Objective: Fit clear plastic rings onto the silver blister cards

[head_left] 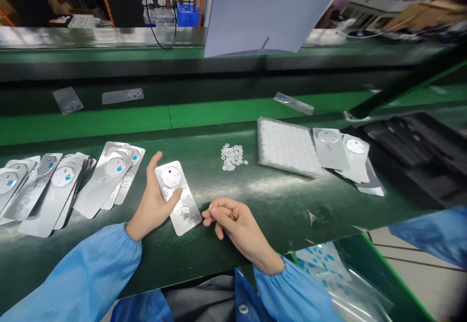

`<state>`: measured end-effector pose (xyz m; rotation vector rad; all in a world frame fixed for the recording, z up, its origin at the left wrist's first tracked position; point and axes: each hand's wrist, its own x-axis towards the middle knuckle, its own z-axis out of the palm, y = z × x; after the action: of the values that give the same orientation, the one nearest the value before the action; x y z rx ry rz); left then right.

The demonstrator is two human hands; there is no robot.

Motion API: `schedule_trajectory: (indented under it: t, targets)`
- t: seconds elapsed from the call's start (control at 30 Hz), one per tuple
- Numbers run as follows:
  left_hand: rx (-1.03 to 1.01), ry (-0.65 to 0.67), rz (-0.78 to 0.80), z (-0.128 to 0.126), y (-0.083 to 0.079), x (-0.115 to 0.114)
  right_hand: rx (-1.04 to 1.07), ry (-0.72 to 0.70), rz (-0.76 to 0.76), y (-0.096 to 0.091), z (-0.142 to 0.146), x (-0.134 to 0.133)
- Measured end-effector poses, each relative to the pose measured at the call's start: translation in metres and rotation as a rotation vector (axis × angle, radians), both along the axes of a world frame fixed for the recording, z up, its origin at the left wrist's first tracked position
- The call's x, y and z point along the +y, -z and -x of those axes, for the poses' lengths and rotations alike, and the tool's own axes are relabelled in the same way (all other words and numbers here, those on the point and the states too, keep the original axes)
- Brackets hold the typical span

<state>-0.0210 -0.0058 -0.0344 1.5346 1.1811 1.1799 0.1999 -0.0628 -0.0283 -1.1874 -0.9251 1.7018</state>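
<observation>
My left hand (155, 205) grips a silver rectangular metal plate (184, 210) by its left side, thumb lying on top and index finger stretched up beside it. A round outlined area with small dark holes sits near the plate's upper end. Just right of its lower corner is my right hand (235, 222), with thumb and fingertips pinched together. Whatever may be between those fingertips is too small to make out. Beyond both hands lies a loose pile of small clear rings (231, 156).
Stacks of similar plates with blue marks (65, 181) lie at the left. On the right are a clear tray of white pieces (286, 147), more plates (330, 149) and black trays (404, 142). Single plates (122, 96) rest on the green strip behind. Another person's blue sleeve (434, 234) shows at right.
</observation>
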Motion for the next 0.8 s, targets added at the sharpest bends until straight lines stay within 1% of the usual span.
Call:
schedule_trajectory:
  t: [0.07, 0.13, 0.27, 0.37, 0.43, 0.5, 0.67, 0.8]
  targets:
    - [0.128, 0.035, -0.04, -0.001, 0.0, -0.002, 0.085, -0.001, 0.037, -0.003, 0.008, 0.018]
    - [0.195, 0.065, -0.04, -0.002, -0.001, -0.004, 0.117, -0.011, 0.054, -0.006, 0.014, 0.029]
    - [0.152, 0.1, -0.078, -0.005, -0.002, -0.006, 0.119, -0.002, 0.066, -0.008, 0.021, 0.035]
    - [0.141, 0.12, -0.181, -0.006, -0.002, -0.007, 0.102, 0.007, 0.063, -0.008, 0.025, 0.034]
    - [0.121, 0.114, -0.238, -0.007, -0.003, -0.007, 0.082, 0.007, 0.036, -0.008, 0.026, 0.032]
    - [0.114, 0.116, -0.262, -0.007, -0.004, -0.007, 0.05, -0.007, 0.007, -0.007, 0.026, 0.031]
    - [0.132, 0.143, -0.28, -0.007, -0.006, -0.006, -0.105, -0.115, -0.06, -0.007, 0.017, 0.034]
    - [0.167, 0.167, -0.259, -0.007, -0.005, -0.007, -0.205, -0.161, -0.089, -0.012, 0.011, 0.039]
